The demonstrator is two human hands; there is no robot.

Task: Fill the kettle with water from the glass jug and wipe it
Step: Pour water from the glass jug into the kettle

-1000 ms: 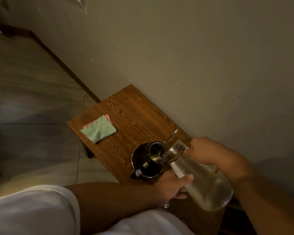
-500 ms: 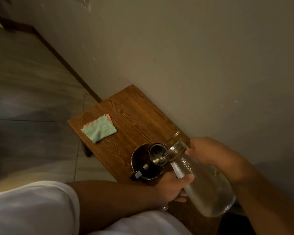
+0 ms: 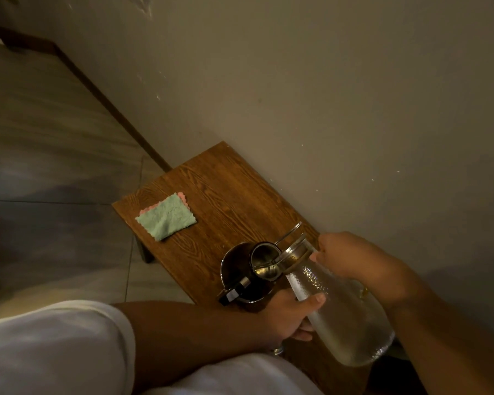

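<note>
The frosted, dimpled glass jug (image 3: 340, 315) tilts, its metal mouth over the shiny open kettle (image 3: 247, 273). The left hand (image 3: 290, 317) cradles the jug; the right hand (image 3: 345, 256) grips its neck.

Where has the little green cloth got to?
The green cloth lies flat near the far left corner of the wooden table, apart from the kettle and untouched by either hand.

One head-worn view looks steeply down, close over the wooden table (image 3: 228, 195).
</note>
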